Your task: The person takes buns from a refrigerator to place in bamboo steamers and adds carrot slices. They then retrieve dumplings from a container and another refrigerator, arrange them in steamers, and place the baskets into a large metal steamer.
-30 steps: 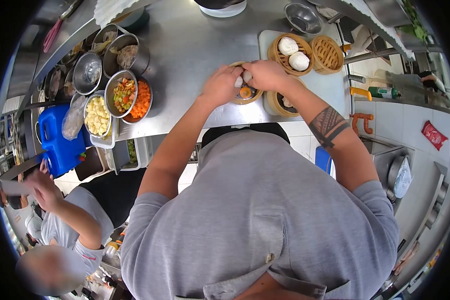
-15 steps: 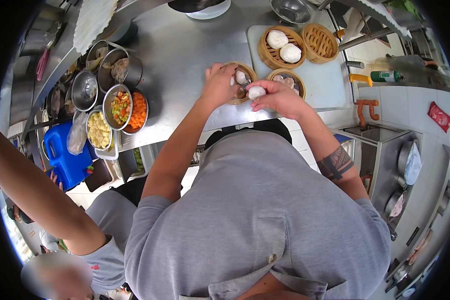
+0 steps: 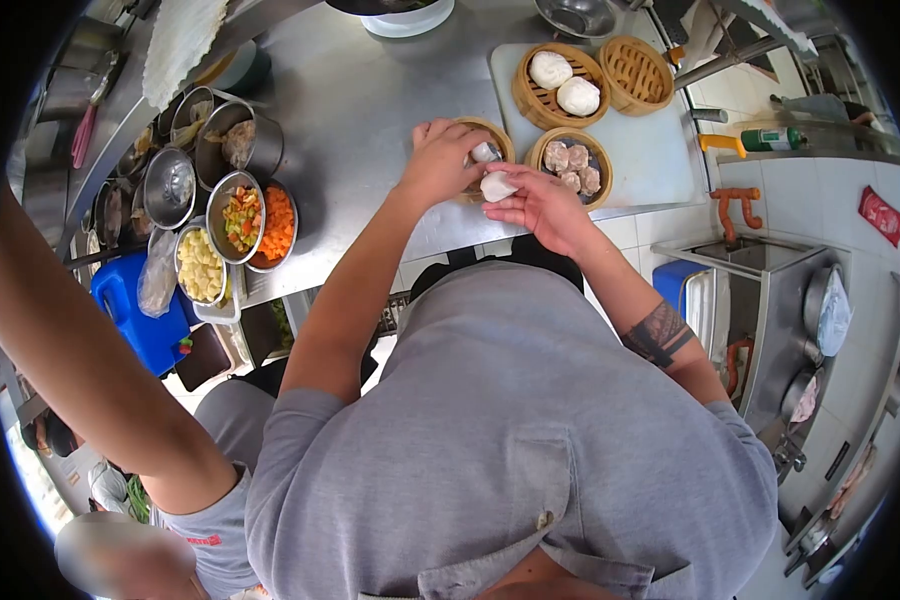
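A white dumpling (image 3: pixel 498 187) is in my right hand (image 3: pixel 545 205), held by the thumb and fingers at the front rim of a small bamboo steamer (image 3: pixel 502 142). My left hand (image 3: pixel 438 163) lies over the left side of that steamer, its fingers bent down inside. What those fingertips grip, if anything, is hidden. Another whitish dumpling (image 3: pixel 485 152) shows in the steamer beside them. Just right stands a second small bamboo steamer (image 3: pixel 606 172) with several pinkish shumai (image 3: pixel 571 165).
On a white cutting board (image 3: pixel 655 150), a larger steamer (image 3: pixel 522 95) holds two white buns (image 3: pixel 564 82), beside a slatted steamer lid or basket (image 3: pixel 637 75). Metal bowls of diced carrot (image 3: pixel 279 228) and other food stand left. A co-worker's arm (image 3: pixel 80 360) reaches in at left.
My right hand has moved slightly left with the white dumpling, toward my left hand. The shumai it partly covered are now in sight. My left hand stays over the steamer.
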Demonstrator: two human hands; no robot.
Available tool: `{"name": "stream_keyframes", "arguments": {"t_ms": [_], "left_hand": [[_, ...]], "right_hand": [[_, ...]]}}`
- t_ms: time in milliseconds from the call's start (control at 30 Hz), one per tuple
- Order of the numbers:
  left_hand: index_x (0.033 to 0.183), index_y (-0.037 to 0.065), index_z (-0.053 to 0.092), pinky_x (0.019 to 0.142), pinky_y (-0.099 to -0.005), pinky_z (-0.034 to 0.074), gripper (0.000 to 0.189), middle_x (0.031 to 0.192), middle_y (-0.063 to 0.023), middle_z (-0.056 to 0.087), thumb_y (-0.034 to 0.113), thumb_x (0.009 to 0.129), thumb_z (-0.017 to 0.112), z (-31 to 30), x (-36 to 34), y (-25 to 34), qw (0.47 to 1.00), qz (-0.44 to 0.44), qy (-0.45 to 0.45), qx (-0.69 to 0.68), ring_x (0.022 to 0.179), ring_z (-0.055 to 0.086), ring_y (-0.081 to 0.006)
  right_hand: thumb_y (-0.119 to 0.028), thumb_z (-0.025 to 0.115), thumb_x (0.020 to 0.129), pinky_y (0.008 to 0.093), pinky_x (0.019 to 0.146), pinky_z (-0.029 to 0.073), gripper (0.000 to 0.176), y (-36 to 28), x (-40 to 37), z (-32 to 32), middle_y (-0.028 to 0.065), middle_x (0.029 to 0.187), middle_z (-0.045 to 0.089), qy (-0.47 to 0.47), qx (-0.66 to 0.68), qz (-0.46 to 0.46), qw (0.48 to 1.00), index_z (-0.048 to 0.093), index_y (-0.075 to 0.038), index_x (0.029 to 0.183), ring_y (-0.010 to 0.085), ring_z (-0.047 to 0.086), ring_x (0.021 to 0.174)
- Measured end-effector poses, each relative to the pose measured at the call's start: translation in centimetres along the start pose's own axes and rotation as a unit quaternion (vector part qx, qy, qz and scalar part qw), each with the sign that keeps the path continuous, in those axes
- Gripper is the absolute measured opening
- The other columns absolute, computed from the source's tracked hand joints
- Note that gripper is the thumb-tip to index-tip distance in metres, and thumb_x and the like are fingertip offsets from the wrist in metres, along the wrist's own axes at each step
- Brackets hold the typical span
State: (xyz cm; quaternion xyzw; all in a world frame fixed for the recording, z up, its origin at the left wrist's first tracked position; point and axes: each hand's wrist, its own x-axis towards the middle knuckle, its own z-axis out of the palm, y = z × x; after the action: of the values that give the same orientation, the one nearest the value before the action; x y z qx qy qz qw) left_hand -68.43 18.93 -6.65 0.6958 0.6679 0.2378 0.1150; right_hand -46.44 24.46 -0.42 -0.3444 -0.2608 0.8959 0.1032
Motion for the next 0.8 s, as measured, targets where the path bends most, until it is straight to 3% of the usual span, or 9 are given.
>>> {"name": "stream_keyframes", "arguments": {"t_ms": [100, 167, 200, 267, 367, 533, 700, 767, 800], "left_hand": [[0.131, 0.017, 0.068, 0.111, -0.0476, 0.032, 0.053, 0.127, -0.0061, 0.069, 0.025, 0.081, 0.081, -0.8, -0.1, 0.3, 0.999, -0.017, 0.018, -0.036, 0.129, 0.053, -0.0291], [0.133, 0.015, 0.066, 0.111, -0.0477, 0.032, 0.056, 0.13, -0.007, 0.067, 0.023, 0.08, 0.081, -1.3, -0.7, 0.6, 0.998, -0.036, 0.025, -0.051, 0.13, 0.052, -0.03], [0.137, 0.013, 0.062, 0.113, -0.0494, 0.032, 0.062, 0.135, -0.0103, 0.064, 0.021, 0.078, 0.082, -1.4, -1.2, 0.6, 0.994, -0.064, 0.058, -0.062, 0.132, 0.051, -0.0329], [0.141, 0.011, 0.059, 0.115, -0.0511, 0.032, 0.069, 0.139, -0.0136, 0.061, 0.019, 0.077, 0.082, -1.2, -2.2, 0.9, 0.989, -0.088, 0.09, -0.071, 0.134, 0.049, -0.0358], [0.146, 0.009, 0.051, 0.118, -0.0537, 0.031, 0.083, 0.149, -0.0174, 0.05, 0.011, 0.07, 0.085, -0.4, -3.6, 1.6, 0.985, -0.132, 0.103, -0.049, 0.141, 0.04, -0.0415], [0.14, -0.001, 0.051, 0.117, -0.0513, 0.037, 0.065, 0.146, -0.0249, 0.046, 0.003, 0.078, 0.073, 2.1, -5.5, 0.4, 0.954, -0.157, 0.222, -0.128, 0.135, 0.044, -0.0448], [0.147, -0.003, 0.046, 0.102, -0.0448, 0.053, 0.072, 0.145, -0.0262, 0.048, 0.015, 0.086, 0.08, 1.7, -6.7, 1.2, 0.884, -0.342, 0.125, -0.293, 0.131, 0.055, -0.0373], [0.143, -0.005, 0.054, 0.065, -0.0325, 0.061, 0.059, 0.122, -0.0188, 0.068, 0.012, 0.091, 0.075, 2.2, -6.7, 0.8, 0.831, -0.383, 0.112, -0.389, 0.079, 0.076, -0.0219], [0.143, -0.005, 0.054, 0.065, -0.0325, 0.061, 0.059, 0.122, -0.0188, 0.068, 0.012, 0.091, 0.075, 2.2, -6.3, 0.7, 0.832, -0.38, 0.11, -0.39, 0.079, 0.076, -0.0219]], "right_hand": [[-0.015, 0.07, 0.1, 0.0374, 0.09, 0.062, 0.039, 1.1, 0.7, 0.4, 0.0176, 0.116, 0.071, 0.066, -0.118, -0.055, 0.989, 0.066, 0.0, 0.136, 0.0257, 0.074, 0.095], [-0.018, 0.075, 0.093, 0.0405, 0.089, 0.06, 0.038, 1.0, 0.8, 1.0, 0.0215, 0.113, 0.07, 0.123, -0.561, -0.199, 0.794, 0.07, 0.0, 0.126, 0.0319, 0.074, 0.095], [-0.018, 0.075, 0.093, 0.0405, 0.089, 0.06, 0.038, 1.2, 1.1, 1.3, 0.0215, 0.113, 0.07, 0.124, -0.561, -0.198, 0.794, 0.07, 0.0, 0.126, 0.0319, 0.074, 0.095], [-0.019, 0.079, 0.086, 0.0442, 0.088, 0.058, 0.038, 1.6, 2.1, 2.1, 0.0226, 0.111, 0.068, 0.165, -0.657, -0.29, 0.676, 0.07, 0.001, 0.117, 0.0381, 0.072, 0.097], [-0.017, 0.079, 0.084, 0.0491, 0.087, 0.056, 0.031, 2.5, 3.9, 2.1, 0.0202, 0.106, 0.066, 0.164, -0.673, -0.356, 0.627, 0.069, 0.0, 0.108, 0.0392, 0.068, 0.099], [-0.02, 0.081, 0.085, 0.0497, 0.089, 0.056, 0.029, 3.5, 5.0, 1.4, 0.02, 0.109, 0.067, 0.142, -0.723, -0.336, 0.587, 0.071, -0.001, 0.104, 0.0385, 0.068, 0.102], [-0.015, 0.076, 0.088, 0.0491, 0.089, 0.056, 0.023, 1.1, 1.3, 0.8, 0.0184, 0.109, 0.068, 0.15, -0.693, -0.361, 0.606, 0.073, -0.002, 0.107, 0.0393, 0.066, 0.108], [-0.011, 0.072, 0.089, 0.0495, 0.091, 0.055, 0.021, -1.2, 0.3, -1.1, 0.0168, 0.106, 0.069, 0.253, -0.655, -0.386, 0.599, 0.073, -0.004, 0.109, 0.0395, 0.066, 0.108], [-0.011, 0.072, 0.089, 0.0495, 0.091, 0.055, 0.021, -2.6, -0.1, -1.9, 0.0168, 0.106, 0.069, 0.256, -0.655, -0.386, 0.597, 0.073, -0.004, 0.109, 0.0395, 0.066, 0.108]]}}
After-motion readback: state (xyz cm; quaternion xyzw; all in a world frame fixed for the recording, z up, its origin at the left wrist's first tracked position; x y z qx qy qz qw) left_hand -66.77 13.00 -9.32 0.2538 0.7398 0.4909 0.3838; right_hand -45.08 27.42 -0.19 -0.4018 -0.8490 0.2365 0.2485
